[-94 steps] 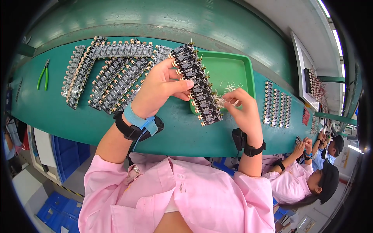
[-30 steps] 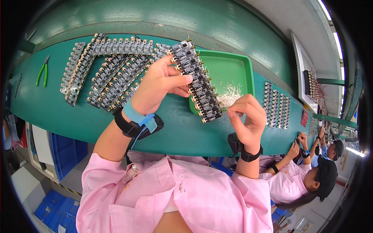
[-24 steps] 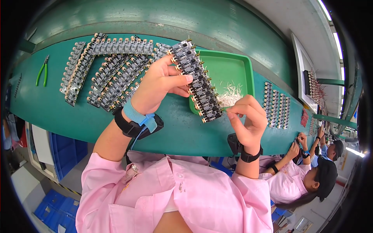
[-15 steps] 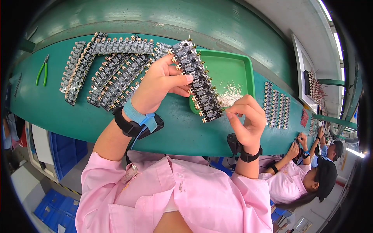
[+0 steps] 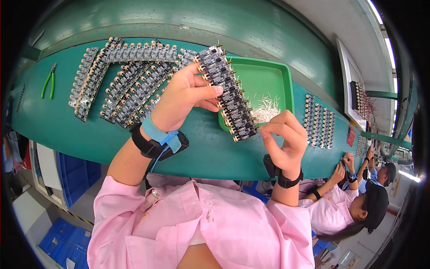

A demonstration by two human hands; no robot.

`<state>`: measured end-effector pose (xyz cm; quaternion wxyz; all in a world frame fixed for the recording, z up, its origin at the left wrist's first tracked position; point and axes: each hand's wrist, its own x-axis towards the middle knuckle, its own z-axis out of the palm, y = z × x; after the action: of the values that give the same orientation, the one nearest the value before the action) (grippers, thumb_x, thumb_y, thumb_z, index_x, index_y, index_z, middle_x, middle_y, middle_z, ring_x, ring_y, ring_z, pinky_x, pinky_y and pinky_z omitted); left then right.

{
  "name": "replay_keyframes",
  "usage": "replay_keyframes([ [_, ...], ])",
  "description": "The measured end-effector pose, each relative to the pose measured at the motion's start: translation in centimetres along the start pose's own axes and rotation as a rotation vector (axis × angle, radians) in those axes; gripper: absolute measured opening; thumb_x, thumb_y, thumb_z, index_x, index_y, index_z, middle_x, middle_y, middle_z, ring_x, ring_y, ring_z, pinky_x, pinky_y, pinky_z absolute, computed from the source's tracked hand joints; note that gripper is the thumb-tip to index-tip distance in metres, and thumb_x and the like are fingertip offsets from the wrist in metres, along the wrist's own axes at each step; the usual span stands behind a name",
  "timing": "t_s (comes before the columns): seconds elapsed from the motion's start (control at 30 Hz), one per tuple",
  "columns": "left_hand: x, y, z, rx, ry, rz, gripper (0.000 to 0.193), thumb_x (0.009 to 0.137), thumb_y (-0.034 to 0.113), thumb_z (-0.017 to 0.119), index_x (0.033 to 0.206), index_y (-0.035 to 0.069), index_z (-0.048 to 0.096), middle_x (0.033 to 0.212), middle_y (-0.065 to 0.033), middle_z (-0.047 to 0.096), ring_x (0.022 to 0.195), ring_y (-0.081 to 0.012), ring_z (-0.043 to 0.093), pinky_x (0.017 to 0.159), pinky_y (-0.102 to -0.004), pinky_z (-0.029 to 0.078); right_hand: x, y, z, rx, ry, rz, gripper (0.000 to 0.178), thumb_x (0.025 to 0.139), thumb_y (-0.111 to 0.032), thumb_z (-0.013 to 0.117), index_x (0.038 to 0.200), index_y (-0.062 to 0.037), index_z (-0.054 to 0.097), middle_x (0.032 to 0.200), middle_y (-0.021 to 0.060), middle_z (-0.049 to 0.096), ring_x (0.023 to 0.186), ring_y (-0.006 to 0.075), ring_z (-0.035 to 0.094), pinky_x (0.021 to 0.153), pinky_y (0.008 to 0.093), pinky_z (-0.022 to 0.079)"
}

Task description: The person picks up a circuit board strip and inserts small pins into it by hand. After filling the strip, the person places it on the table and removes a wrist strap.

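Observation:
My left hand is closed on a long panel of joined circuit boards, thumb on its face. The panel is held tilted above the table, with small brass-coloured parts along both long edges. At the panel's lower right corner, my right hand pinches with thumb and forefinger; what lies between the fingertips is too small to make out. Behind the panel is a green tray, partly hidden, holding a heap of thin white pieces.
More circuit board panels lie overlapping on the green table at left. Green-handled cutters lie at the far left. Several board strips lie at right, near co-workers seated along the table.
Very little differs. My right hand has shifted slightly to the right at the panel's corner; my left hand and the panel stay in place.

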<state>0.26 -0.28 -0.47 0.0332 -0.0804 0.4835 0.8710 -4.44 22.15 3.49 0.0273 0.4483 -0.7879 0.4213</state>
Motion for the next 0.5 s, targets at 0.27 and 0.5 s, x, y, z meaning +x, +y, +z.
replay_keyframes([
  [0.27,-0.04,0.11,0.05,0.013,-0.006,-0.001,0.031,0.077,0.006,0.062,0.105,0.000,0.049,0.080,-0.0085,0.061,0.068,-0.0162,0.062,0.059,-0.0262,0.053,0.14,0.21,-0.06,0.031,-0.041,0.158,0.009,0.064,0.006,0.059,0.071,-0.0009,0.059,0.068,0.0049,0.055,0.059,0.0157,0.051,0.050,0.0244,0.036],
  [0.5,-0.03,0.11,0.18,0.033,-0.006,0.014,0.030,0.077,0.005,0.062,0.104,0.000,0.049,0.080,-0.0091,0.061,0.067,-0.0162,0.062,0.058,-0.0255,0.053,0.44,0.78,-0.31,0.145,-0.183,0.232,0.004,0.071,0.002,0.059,0.073,0.0011,0.056,0.071,0.0050,0.052,0.061,0.0132,0.045,0.054,0.0235,0.035],
])
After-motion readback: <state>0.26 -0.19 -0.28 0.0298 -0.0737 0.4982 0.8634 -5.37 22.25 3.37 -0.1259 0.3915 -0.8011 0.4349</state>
